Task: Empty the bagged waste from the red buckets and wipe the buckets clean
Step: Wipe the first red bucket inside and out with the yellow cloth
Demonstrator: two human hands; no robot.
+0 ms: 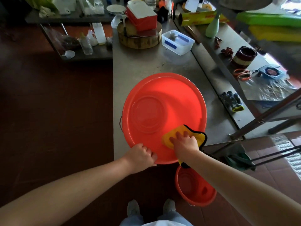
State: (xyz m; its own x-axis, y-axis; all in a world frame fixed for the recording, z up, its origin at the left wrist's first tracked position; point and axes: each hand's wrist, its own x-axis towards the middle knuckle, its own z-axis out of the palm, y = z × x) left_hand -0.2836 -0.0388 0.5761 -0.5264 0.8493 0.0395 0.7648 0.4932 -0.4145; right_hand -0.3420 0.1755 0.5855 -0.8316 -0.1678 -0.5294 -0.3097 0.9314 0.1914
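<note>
Red bucket [164, 101] at tabletop [138, 66] edge — left grip [141, 154] clamps rim, right grip [184, 142] flat on cloth [175, 130] — hard wiping could topple it.

No text can be read. The yellow box [200, 17], far beyond the fingers [180, 134] of the right hand [185, 142], carries red print, perhaps a brand name, too blurred to make out. The blue tin [271, 72], well right of those fingers, bears a round dark mark, also illegible.
</note>
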